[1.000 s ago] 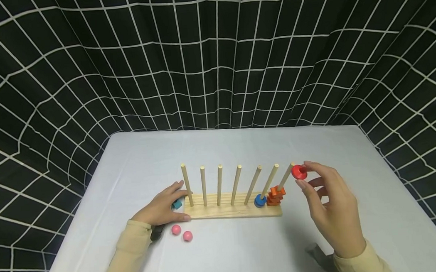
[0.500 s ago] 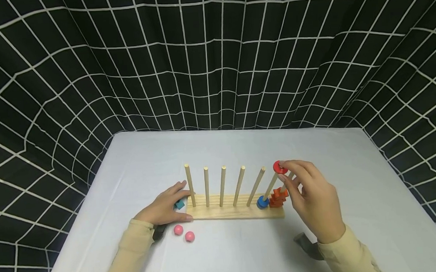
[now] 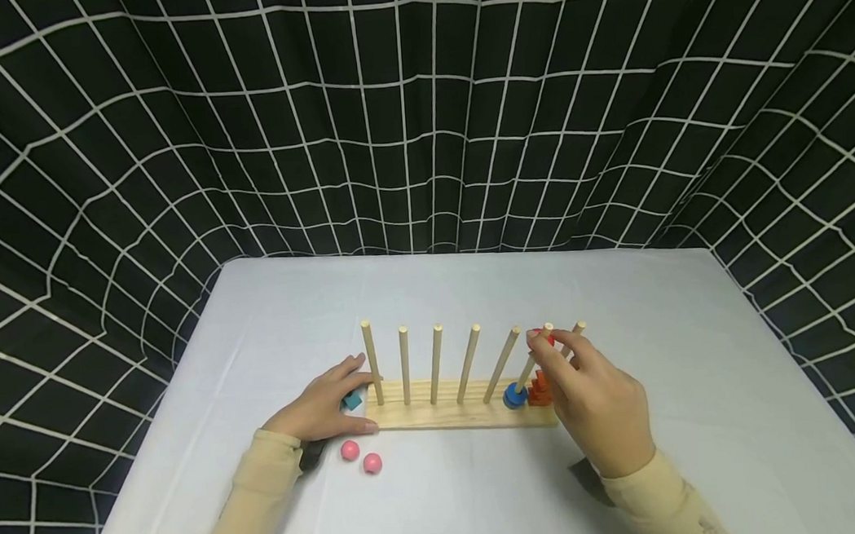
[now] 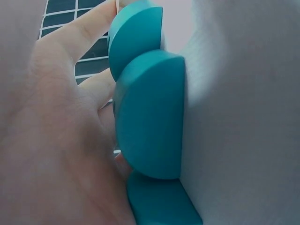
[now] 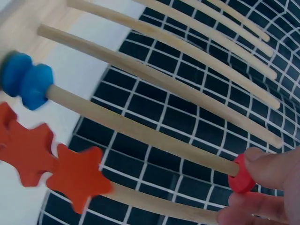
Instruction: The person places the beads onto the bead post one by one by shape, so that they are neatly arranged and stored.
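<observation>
My right hand pinches a red wooden bead between thumb and fingers. The bead is threaded on the top end of a peg that carries blue beads at its foot. Orange star-shaped beads are stacked on the neighbouring end peg. My left hand rests at the left end of the wooden pegboard, thumb along its front corner and fingers extended toward the back. Several teal rounded pieces lie beside the left palm, mostly hidden in the head view.
Two pink beads lie on the white table in front of the left hand. Several bare upright pegs stand along the board's left and middle. A dark curtain with white grid lines surrounds the table.
My right hand has moved left with the red bead, from beyond the end peg to the blue-bead peg, and the bead has gone over its tip. The left hand stays in place.
</observation>
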{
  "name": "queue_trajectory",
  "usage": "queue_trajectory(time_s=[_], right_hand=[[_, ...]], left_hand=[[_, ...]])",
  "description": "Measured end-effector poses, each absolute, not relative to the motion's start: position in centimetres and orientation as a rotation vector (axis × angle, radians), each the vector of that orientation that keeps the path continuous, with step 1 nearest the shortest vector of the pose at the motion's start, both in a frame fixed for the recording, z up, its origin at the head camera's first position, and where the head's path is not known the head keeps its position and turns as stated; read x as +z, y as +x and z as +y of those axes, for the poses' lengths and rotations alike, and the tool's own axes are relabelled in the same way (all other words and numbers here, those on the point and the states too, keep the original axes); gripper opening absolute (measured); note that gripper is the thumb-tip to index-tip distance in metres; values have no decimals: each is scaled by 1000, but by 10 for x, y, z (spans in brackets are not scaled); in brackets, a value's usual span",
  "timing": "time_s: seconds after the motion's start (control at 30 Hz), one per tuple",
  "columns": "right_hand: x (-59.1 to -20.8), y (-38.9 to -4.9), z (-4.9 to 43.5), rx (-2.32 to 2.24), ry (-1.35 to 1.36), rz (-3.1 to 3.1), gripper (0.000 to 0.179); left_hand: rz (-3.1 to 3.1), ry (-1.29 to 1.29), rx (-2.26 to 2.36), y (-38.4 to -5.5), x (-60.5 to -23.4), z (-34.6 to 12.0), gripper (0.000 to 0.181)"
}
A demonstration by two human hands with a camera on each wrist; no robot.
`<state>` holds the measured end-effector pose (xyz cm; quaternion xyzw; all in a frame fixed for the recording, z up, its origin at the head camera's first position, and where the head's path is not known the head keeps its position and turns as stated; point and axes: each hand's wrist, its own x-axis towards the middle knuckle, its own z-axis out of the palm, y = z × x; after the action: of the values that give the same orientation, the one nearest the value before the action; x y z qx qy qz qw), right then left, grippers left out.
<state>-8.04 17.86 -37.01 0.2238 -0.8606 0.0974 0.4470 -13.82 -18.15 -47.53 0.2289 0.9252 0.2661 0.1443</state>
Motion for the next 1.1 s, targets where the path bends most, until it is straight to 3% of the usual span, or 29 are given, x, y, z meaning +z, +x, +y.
queue_trajectory(time_s=[0.53, 0.8, 0.97, 1.1], right_hand=[[-417, -76, 179, 191, 595, -2332, 25], [-436, -77, 181, 146, 703, -2382, 15], [-442, -80, 180, 92, 727, -2385, 48], [-445, -81, 181, 81, 744, -2391, 48]], left_hand=[[2667, 661, 792, -136, -472, -181, 71], [2664, 663, 775, -137, -472, -181, 72], [2655, 645, 782, -137, -472, -181, 72], [2652, 637, 781, -137, -473, -181, 72]])
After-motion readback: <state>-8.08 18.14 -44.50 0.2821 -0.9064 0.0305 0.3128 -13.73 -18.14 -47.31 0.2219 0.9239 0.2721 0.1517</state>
